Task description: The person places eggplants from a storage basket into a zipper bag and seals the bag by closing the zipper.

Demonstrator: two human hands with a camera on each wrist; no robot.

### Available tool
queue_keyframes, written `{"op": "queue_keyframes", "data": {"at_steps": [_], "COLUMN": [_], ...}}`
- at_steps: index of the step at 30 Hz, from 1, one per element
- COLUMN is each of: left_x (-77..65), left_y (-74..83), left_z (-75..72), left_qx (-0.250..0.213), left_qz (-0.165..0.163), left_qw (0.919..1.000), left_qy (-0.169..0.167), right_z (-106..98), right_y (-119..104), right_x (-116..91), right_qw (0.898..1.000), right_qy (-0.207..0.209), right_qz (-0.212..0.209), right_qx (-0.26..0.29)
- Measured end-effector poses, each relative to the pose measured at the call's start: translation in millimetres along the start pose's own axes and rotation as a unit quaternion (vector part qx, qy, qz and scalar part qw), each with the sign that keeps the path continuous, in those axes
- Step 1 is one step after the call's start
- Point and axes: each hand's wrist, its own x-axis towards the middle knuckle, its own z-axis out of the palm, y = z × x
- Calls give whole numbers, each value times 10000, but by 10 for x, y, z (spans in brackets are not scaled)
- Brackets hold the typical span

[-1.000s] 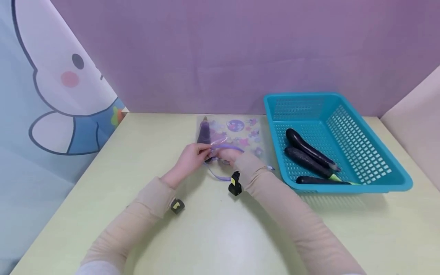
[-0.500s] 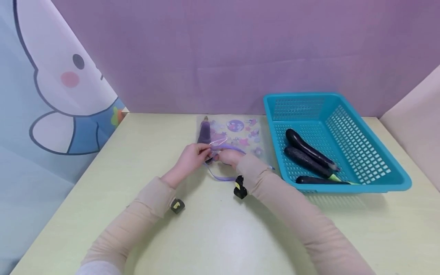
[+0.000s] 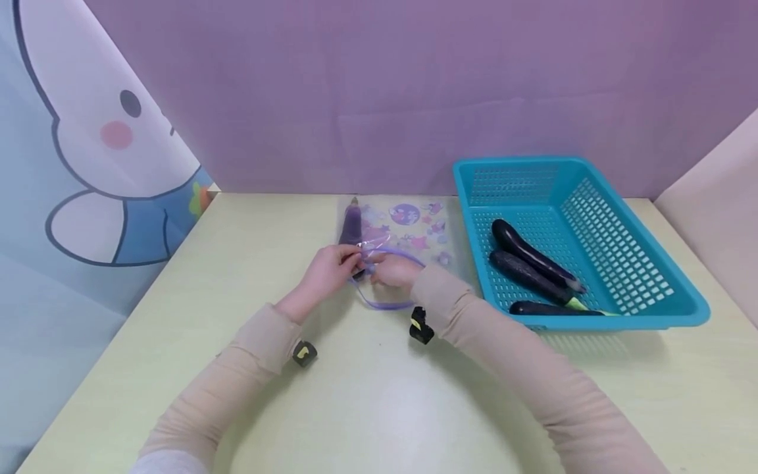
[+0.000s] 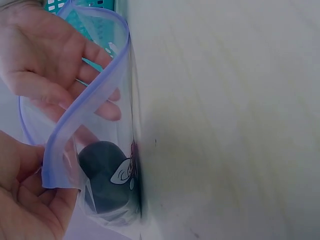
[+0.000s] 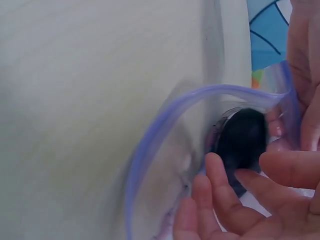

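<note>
A clear zip bag [image 3: 426, 227] with a purple rim and pink and purple prints lies at the table's back edge. Inside, along its left side, is one eggplant [image 3: 352, 227], its rounded dark end [image 4: 104, 172] facing the bag's mouth. My left hand [image 3: 327, 270] pinches the left corner of the purple rim between thumb and fingers. Through the gaping mouth reaches my right hand [image 3: 393, 270], its loosely bent fingers [image 5: 220, 187] close to the eggplant's end and gripping nothing. Whether a fingertip touches the eggplant, I cannot tell.
To the right stands a teal plastic basket [image 3: 604, 323] holding three eggplants [image 3: 530, 263]. A purple backdrop [image 3: 331, 99] rises behind the pale table [image 3: 355, 408]. At the left hangs a blue cloth [image 3: 71, 316] with a cartoon figure.
My right hand has drawn back slightly toward the near right, its wrist camera shifting the same way. The left hand keeps its pinch on the bag's corner.
</note>
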Motion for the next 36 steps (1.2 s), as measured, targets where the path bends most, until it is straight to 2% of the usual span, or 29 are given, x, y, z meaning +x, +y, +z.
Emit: {"op": "queue_keyframes", "data": {"at_steps": [3,7,11,20,36], "left_x": [-2,-9,-15,-53,-71], "left_y": [17,24,11,7,8], "left_z": [-18,-30,-30,-46,-76], "left_qx": [-110,-115,-63,57,-208], "left_qz": [-47,-35,64,8,-324], "left_qw": [9999,9999,10000,10000,9984], "left_qy": [-50,-34,-26,-23,-417], "right_z": [-33,-89,-136,-245,-605], "right_y": [-49,-114,-152,-232,-173], "right_x": [-71,-162,-248,-421,-603], "right_qw": [9983,9902,9826,9797,9832], "right_qy": [-74,-187,-307,-828,-754], "right_qz": [-164,-376,-494,-410,-647], "right_qx": [-545,-1331,-1766,-1777,-1531]}}
